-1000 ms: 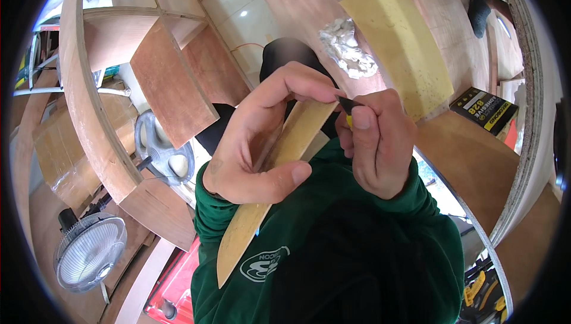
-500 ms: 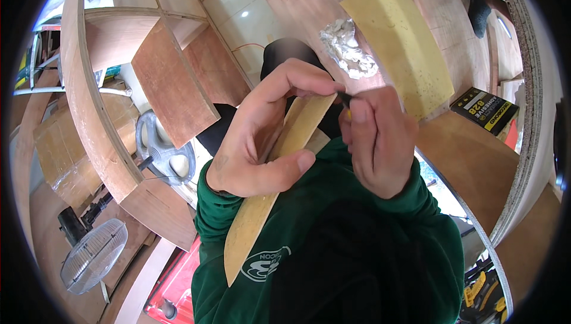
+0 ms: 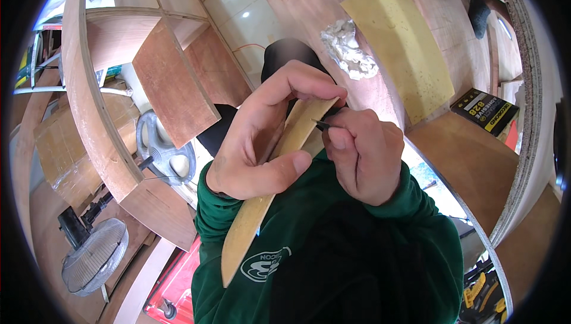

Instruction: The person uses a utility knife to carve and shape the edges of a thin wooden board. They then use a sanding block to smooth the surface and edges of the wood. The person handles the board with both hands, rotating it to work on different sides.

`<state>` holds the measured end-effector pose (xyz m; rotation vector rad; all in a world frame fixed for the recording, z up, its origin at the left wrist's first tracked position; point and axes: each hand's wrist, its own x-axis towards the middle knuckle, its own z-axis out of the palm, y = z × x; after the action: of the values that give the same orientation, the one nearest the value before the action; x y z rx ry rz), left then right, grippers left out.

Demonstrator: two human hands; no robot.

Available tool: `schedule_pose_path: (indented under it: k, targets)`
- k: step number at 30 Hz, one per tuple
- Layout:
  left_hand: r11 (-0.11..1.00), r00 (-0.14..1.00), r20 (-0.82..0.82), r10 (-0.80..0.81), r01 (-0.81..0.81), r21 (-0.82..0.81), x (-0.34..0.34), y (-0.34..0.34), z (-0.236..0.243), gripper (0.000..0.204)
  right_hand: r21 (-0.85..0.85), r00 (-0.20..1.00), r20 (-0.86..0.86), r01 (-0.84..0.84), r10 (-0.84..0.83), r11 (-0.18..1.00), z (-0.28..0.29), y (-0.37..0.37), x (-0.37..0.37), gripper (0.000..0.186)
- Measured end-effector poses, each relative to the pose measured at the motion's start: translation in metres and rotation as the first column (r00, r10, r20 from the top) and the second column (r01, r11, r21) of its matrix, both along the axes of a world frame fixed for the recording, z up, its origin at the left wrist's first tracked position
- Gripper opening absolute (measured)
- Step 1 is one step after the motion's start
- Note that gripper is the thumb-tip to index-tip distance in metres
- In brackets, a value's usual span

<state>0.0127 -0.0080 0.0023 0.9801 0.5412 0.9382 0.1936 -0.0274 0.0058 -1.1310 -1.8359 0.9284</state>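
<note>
My left hand (image 3: 256,145) is closed around a long, narrow tan strip (image 3: 250,229) with a curved lower tip, gripping near its upper end over my lap. My right hand (image 3: 366,157) is closed on a small dark-bladed knife (image 3: 323,124), mostly hidden in the fingers; its point touches or nearly touches the strip's right edge below the top. Beyond my hands, a yellow sheet (image 3: 398,44) and crumpled foil (image 3: 351,50) lie on a pale wooden surface.
Plywood compartments (image 3: 172,86) stand at left, with a fan (image 3: 95,255) below. A black and yellow box (image 3: 482,110) sits at right on a brown panel (image 3: 464,163). Yellow-handled tools (image 3: 482,291) are lower right. Another person's leg (image 3: 479,11) shows upper right.
My right hand has moved down and left with the knife, from the strip's top end to a lower point on its edge. My left hand stays in much the same place.
</note>
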Motion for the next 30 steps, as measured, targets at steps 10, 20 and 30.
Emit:
schedule_pose_path:
  k: [10,20,30]
  targets:
    - [0.997,0.999,-0.018,0.044,-0.045,-0.060,0.001,0.000,0.001,0.060,0.022,0.999,-0.040,0.015,-0.014,1.000,-0.010,0.001,-0.002,0.010]
    - [0.994,0.993,-0.078,0.089,-0.094,-0.064,0.001,0.001,0.005,0.062,-0.007,0.989,-0.137,0.055,-0.056,0.998,-0.013,-0.001,-0.008,0.011]
    - [0.995,0.989,-0.122,0.086,-0.092,-0.044,0.001,0.002,0.001,0.062,0.157,0.972,0.190,0.110,-0.139,0.982,-0.002,-0.001,-0.006,0.014]
